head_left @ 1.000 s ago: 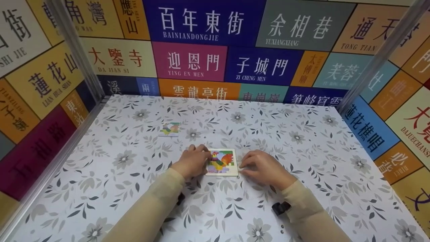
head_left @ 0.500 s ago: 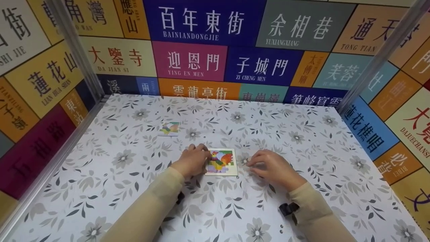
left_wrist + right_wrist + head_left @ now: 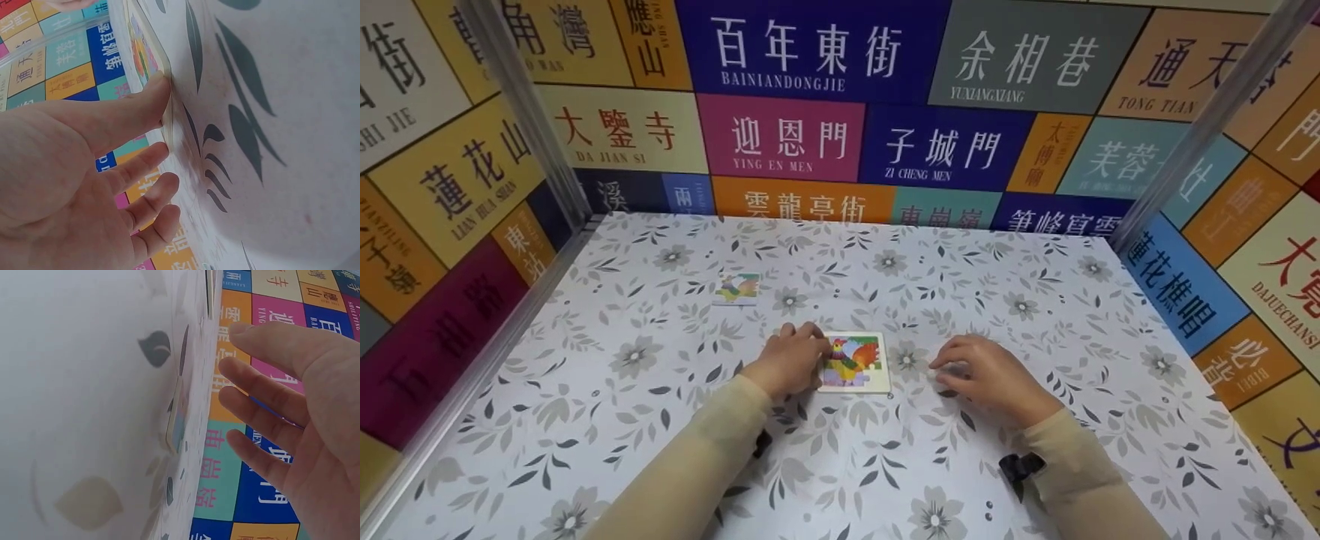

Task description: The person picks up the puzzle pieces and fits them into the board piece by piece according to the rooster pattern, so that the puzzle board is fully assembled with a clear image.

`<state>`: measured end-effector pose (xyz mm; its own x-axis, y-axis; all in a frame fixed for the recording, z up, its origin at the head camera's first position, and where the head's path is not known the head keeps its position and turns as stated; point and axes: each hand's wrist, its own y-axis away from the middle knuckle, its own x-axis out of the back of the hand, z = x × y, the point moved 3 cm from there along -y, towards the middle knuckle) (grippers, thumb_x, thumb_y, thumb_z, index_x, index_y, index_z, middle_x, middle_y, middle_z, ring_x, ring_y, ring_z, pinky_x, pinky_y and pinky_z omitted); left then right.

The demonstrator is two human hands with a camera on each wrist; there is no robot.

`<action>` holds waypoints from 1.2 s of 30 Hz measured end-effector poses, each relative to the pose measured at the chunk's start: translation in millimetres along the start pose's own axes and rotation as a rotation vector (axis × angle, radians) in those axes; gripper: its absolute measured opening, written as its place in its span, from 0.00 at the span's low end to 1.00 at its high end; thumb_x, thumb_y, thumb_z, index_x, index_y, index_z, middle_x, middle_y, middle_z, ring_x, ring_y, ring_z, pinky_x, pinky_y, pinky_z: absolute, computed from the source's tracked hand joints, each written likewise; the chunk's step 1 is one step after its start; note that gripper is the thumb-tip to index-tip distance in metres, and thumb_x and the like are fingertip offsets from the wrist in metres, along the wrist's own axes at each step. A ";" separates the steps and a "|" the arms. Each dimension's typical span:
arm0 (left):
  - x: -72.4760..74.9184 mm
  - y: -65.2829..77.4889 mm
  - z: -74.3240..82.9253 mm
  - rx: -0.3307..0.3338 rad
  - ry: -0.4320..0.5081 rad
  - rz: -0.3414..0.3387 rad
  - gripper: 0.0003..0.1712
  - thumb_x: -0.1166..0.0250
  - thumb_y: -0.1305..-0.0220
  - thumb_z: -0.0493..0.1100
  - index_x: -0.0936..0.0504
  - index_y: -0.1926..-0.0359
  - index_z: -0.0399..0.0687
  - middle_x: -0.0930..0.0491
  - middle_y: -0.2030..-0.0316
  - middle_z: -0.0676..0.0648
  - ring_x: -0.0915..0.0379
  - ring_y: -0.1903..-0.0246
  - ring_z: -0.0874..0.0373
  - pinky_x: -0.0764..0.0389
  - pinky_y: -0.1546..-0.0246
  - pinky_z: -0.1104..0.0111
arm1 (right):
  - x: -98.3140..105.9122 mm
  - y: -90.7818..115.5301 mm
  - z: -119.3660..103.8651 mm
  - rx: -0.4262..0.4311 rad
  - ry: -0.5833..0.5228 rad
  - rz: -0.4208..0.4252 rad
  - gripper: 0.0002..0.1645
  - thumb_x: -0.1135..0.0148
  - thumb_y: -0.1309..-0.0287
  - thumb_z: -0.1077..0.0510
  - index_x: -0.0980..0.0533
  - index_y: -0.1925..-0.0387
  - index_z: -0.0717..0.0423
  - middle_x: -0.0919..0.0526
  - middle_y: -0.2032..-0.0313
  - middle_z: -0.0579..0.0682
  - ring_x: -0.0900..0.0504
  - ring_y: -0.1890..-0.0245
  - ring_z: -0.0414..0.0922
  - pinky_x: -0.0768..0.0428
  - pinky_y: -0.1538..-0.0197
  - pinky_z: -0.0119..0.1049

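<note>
A small jigsaw puzzle (image 3: 853, 361) with a rooster picture lies flat in a pale frame on the table. My left hand (image 3: 789, 360) holds the frame's left end, thumb on its edge in the left wrist view and index fingertip at the corner. To the right of the puzzle, my right hand (image 3: 988, 375) hovers with loosely bent fingers that hold nothing. Below these fingers (image 3: 253, 377), in the right wrist view, a small flat piece (image 3: 176, 419) with a pale edge lies on the table. In the head view the hand mostly hides that spot.
A square card (image 3: 736, 289) with a similar rooster picture lies farther back on the left. The table (image 3: 840, 465) has a white cover printed with grey flowers and leaves. Colourful sign-covered panels (image 3: 787, 139) enclose its back and sides.
My right hand has moved right, away from the puzzle's right edge. The left hand and the puzzle have stayed in place.
</note>
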<state>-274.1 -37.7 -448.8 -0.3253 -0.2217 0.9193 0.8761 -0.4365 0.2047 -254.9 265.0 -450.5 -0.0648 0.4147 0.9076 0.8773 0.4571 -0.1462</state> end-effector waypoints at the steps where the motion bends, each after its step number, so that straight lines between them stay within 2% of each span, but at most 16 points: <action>1: 0.0 0.0 0.0 0.002 -0.001 -0.003 0.25 0.28 0.37 0.40 0.16 0.38 0.55 0.30 0.31 0.47 0.36 0.36 0.44 0.33 0.32 0.49 | 0.8 0.8 0.9 -0.006 -0.001 -0.001 0.07 0.26 0.41 0.56 0.11 0.59 0.48 0.13 0.55 0.44 0.17 0.47 0.49 0.21 0.39 0.52; 14: -0.1 -0.4 -0.9 0.007 -0.016 -0.016 0.26 0.27 0.37 0.41 0.17 0.37 0.56 0.30 0.30 0.47 0.36 0.35 0.44 0.33 0.32 0.48 | 9.9 13.0 10.9 -0.046 -0.010 0.017 0.09 0.25 0.42 0.56 0.11 0.59 0.49 0.14 0.54 0.46 0.17 0.49 0.49 0.21 0.40 0.53; 23: -0.1 1.3 2.0 -0.027 -0.017 0.026 0.26 0.27 0.38 0.39 0.17 0.38 0.54 0.29 0.32 0.46 0.35 0.37 0.43 0.31 0.34 0.46 | 14.4 18.3 19.3 -0.066 -0.013 -0.002 0.09 0.24 0.43 0.57 0.11 0.59 0.48 0.13 0.56 0.45 0.17 0.50 0.50 0.21 0.41 0.53; 32: 0.4 1.7 1.6 -0.006 -0.006 0.008 0.26 0.29 0.37 0.39 0.17 0.37 0.56 0.29 0.31 0.47 0.35 0.36 0.44 0.33 0.31 0.48 | 13.5 24.5 24.3 -0.101 0.017 -0.043 0.13 0.23 0.44 0.54 0.12 0.56 0.47 0.14 0.58 0.44 0.16 0.56 0.47 0.19 0.48 0.48; 36: -0.1 1.3 0.5 -0.004 -0.006 0.004 0.26 0.29 0.36 0.39 0.18 0.37 0.56 0.30 0.31 0.47 0.35 0.35 0.44 0.33 0.31 0.47 | 13.0 27.2 26.0 -0.119 0.021 -0.052 0.14 0.23 0.45 0.53 0.12 0.56 0.46 0.14 0.56 0.44 0.16 0.54 0.47 0.19 0.46 0.49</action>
<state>-272.8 -37.9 -448.5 -0.3197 -0.2185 0.9220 0.8760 -0.4391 0.1996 -244.2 303.4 -452.9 -0.1027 0.3760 0.9209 0.9234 0.3803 -0.0523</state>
